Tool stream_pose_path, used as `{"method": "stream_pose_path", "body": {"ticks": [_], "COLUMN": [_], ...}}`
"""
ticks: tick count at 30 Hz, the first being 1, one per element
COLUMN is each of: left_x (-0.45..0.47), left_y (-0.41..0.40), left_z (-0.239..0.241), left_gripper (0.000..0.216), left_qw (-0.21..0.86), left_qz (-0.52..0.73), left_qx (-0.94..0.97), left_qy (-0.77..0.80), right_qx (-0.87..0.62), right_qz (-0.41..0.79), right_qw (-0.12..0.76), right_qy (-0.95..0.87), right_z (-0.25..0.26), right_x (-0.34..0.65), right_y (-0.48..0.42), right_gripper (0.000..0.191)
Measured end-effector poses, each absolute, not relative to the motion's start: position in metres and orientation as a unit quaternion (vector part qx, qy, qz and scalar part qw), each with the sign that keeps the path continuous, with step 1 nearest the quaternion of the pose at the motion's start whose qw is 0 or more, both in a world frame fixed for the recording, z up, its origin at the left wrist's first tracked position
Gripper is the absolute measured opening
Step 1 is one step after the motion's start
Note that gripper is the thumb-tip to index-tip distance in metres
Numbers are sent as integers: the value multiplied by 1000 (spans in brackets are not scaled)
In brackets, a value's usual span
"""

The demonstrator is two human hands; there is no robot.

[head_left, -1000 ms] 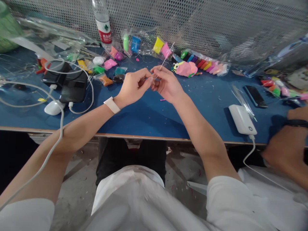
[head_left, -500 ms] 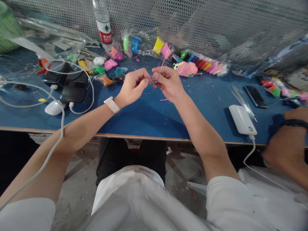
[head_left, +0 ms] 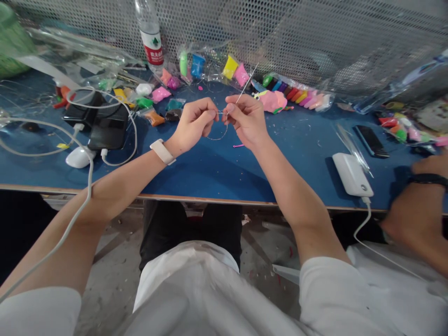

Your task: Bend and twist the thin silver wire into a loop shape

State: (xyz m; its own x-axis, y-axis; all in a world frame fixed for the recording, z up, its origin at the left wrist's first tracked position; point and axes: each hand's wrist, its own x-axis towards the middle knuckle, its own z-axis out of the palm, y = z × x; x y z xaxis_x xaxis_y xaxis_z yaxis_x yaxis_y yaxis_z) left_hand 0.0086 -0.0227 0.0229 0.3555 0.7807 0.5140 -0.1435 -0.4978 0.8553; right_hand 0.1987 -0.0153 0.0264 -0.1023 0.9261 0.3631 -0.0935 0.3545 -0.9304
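Note:
My left hand [head_left: 196, 122], a pale band on its wrist, pinches a thin silvery wire [head_left: 249, 80]. Opposite it, my right hand [head_left: 248, 117] grips the same wire between thumb and fingers. A short stretch between the fingertips looks twisted, though it is too fine to make out fully. One straight end sticks up and to the right past my right hand, while a slack loop hangs below. Just beneath my right hand a small purple strip [head_left: 238, 146] lies on the blue table [head_left: 210, 172]. Behind that hand sits a pink clay figure [head_left: 271, 101].
Bagged coloured clay [head_left: 231, 66] lines the back, beside a water bottle [head_left: 152, 46]. At left are black power banks [head_left: 109, 128], a white mouse-shaped object [head_left: 80, 157] and a cable crossing my arm. A white power bank [head_left: 352, 175] and another person's arm [head_left: 420, 210] are at right.
The fingertips of my two hands have drawn slightly apart, showing more wire between them. The straight end has swung further right, and the hanging loop shows more clearly.

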Motion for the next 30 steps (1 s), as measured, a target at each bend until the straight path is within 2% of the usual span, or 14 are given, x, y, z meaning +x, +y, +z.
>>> {"method": "stream_pose_path", "body": {"ticks": [4,9,13,19,30], "left_x": [9,7,7,9,9], "left_y": [-23,-22,-23,-25,-25], "left_z": [25,26,27,29,29], "left_gripper": [51,38,30,15,14], "left_qw": [417,448,428,453,446], "left_qz": [536,561,533,492,493], "left_qx": [694,665,686,698,697], "left_qy": [240,204,249,258,269], "right_qx": [-341,-326,-323,-328,-359], "right_qz": [456,448,422,375,363], "right_qw": [569,580,602,614,590], "right_qy": [-593,-597,-597,-611,-626], "right_z": [25,26,27,29,38], "right_x": [201,204,206,211,211], "right_y": [-13,-10,-8,-5,-16], "right_gripper": [49,51,52,54,53]}}
